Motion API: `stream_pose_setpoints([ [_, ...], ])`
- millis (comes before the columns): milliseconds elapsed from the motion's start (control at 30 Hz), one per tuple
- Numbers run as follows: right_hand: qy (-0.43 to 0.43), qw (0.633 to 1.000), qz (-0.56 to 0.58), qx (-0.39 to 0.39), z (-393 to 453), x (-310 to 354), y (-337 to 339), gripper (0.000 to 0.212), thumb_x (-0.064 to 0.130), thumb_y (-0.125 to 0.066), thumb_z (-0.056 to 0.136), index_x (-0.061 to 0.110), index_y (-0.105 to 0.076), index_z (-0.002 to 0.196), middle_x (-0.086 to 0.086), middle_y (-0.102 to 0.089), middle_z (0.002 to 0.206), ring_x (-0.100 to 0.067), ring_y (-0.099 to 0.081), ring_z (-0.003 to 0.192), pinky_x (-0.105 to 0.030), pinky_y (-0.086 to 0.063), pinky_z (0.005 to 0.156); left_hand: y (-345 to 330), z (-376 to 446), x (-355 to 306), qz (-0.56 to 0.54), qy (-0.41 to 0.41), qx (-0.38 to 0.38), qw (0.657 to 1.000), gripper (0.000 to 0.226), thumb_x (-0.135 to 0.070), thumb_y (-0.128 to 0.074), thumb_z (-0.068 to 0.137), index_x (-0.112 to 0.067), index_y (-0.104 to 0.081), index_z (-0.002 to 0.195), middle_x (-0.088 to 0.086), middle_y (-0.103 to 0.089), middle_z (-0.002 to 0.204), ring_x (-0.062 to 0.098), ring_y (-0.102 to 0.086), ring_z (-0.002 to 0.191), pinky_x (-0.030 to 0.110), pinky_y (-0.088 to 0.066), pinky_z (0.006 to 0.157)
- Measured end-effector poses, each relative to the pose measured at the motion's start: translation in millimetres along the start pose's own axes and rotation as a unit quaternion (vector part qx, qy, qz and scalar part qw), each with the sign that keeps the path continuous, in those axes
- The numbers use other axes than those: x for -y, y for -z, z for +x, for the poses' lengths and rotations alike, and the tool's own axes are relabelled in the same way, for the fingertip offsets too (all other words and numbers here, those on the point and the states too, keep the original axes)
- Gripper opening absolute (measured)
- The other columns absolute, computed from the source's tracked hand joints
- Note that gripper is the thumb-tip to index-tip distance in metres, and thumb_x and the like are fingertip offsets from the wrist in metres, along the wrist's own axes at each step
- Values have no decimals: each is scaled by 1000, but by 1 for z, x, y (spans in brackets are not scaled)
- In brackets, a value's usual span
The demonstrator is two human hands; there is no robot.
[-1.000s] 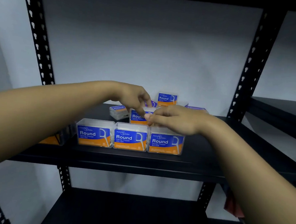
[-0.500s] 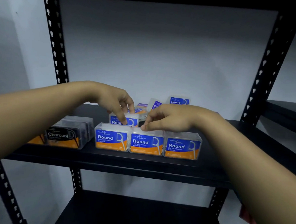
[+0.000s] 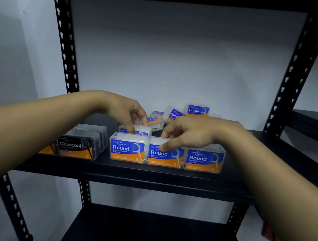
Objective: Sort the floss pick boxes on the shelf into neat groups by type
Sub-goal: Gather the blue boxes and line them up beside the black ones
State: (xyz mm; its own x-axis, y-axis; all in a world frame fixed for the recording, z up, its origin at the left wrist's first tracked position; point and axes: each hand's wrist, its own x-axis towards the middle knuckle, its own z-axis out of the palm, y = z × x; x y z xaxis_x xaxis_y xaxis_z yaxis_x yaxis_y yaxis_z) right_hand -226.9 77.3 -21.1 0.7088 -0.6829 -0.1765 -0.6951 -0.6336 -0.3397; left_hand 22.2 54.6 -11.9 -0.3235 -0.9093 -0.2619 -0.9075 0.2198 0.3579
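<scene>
Standing along the shelf's (image 3: 132, 174) front edge: Charcoal box (image 3: 76, 148), then 3 touching Round boxes (image 3: 165, 154). Left hand (image 3: 125, 111) pinches a Round box behind (image 3: 138, 131); right hand (image 3: 189, 130), fingers loosely spread, thumb touching the middle box.

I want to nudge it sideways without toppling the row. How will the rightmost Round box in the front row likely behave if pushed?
The rightmost Round box looks like rigid clear plastic, so it probably slides as one stiff piece. It sits flat on the smooth black shelf, wider than tall, so tipping seems unlikely. It probably feels light, and it stands right beside the middle Round box, which would likely shift too.
</scene>
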Motion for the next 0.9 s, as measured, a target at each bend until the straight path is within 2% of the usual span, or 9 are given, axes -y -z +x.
stream_pose_setpoints([
  [67,-3,1000,13,-3,-1,-2,0,35,59,-65,91,36,-72,115,18,-77,106,-5,-74,97,-34,-59,92,2,-2,-2,-3,-2,3,1000,37,-11,-82,83,-20,-69,117,4,-78,110,23,-74,101,59,-53,99],
  [167,-4,998,51,-23,-2,-6,8,38,63,-60,92,34,-72,114,14,-77,107,-8,-74,100,-35,-59,91,13,-8,-5,-17,-10,-13,1000,36,-20,-83,83,-22,-70,117,-1,-78,111,22,-72,107,57,-53,101],
  [300,-39,996,73,-40,-3,-15,30,33,44,-53,103,21,-67,121,-6,-76,110,-19,-72,91,-41,-59,81,28,-15,-16,-34,-17,-48,998,32,-24,-80,86,-26,-71,116,-4,-77,113,16,-69,112,40,-58,93],
  [467,-74,992,34,-96,-8,-31,67,29,38,-58,102,19,-69,120,-1,-76,105,-19,-73,88,-37,-61,74,41,-5,-40,-15,-16,-104,994,33,-28,-79,87,-23,-69,118,1,-76,113,17,-69,111,45,-58,96],
  [600,-130,984,-5,-123,-3,-48,86,24,36,-62,100,17,-69,113,-2,-76,100,-24,-74,92,-40,-61,75,43,16,-61,-9,-6,-133,991,33,-29,-79,86,-22,-69,117,0,-74,107,17,-70,106,44,-59,92],
  [733,-206,972,-50,-98,6,-67,96,24,36,-64,98,16,-68,111,-5,-77,102,-24,-75,90,-43,-62,80,43,49,-80,4,8,-136,991,36,-31,-79,86,-18,-68,118,-3,-73,104,18,-70,103,42,-60,87],
  [900,-259,959,-77,-83,8,-97,102,27,37,-67,96,15,-69,110,-6,-77,104,-25,-75,93,-45,-62,85,39,91,-98,25,29,-140,989,42,-31,-80,85,-15,-65,121,-3,-68,102,23,-68,105,45,-60,89],
])
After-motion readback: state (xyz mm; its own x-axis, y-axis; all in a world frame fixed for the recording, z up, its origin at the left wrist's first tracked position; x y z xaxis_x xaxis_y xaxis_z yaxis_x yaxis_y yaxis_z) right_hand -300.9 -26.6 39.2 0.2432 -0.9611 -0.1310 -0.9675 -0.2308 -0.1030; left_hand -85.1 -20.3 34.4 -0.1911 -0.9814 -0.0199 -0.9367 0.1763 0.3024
